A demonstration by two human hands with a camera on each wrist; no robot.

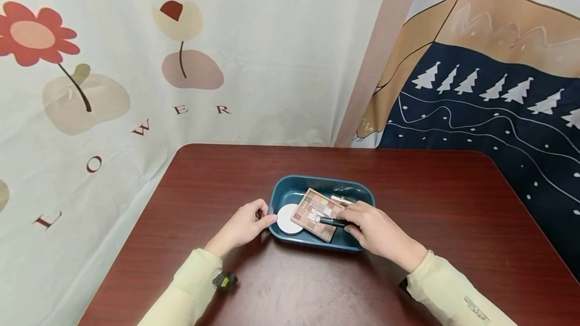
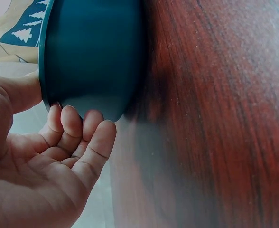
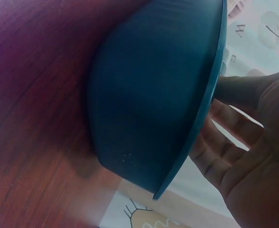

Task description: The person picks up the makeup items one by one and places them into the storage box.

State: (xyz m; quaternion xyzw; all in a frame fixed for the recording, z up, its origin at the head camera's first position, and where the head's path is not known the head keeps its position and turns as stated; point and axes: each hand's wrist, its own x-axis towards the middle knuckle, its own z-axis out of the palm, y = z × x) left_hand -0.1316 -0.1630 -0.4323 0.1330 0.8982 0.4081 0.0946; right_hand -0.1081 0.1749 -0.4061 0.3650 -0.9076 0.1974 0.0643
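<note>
A deep teal plastic tray with rounded corners stands on the table. My left hand grips its left end, thumb over the rim and curled fingers against the outer wall, as the left wrist view shows. My right hand reaches over the tray's right end and holds a slim black cosmetic stick with a silvery end, lying across the makeup palette. That palette of many small colour squares leans partly over a round white disc. In the right wrist view the tray wall hides what the fingers hold.
A small gold-and-clear item lies along the tray's back side, partly behind the right hand. The dark red wooden table extends on all sides of the tray. Behind it hang a white flower-print curtain and a blue-and-tan printed cloth.
</note>
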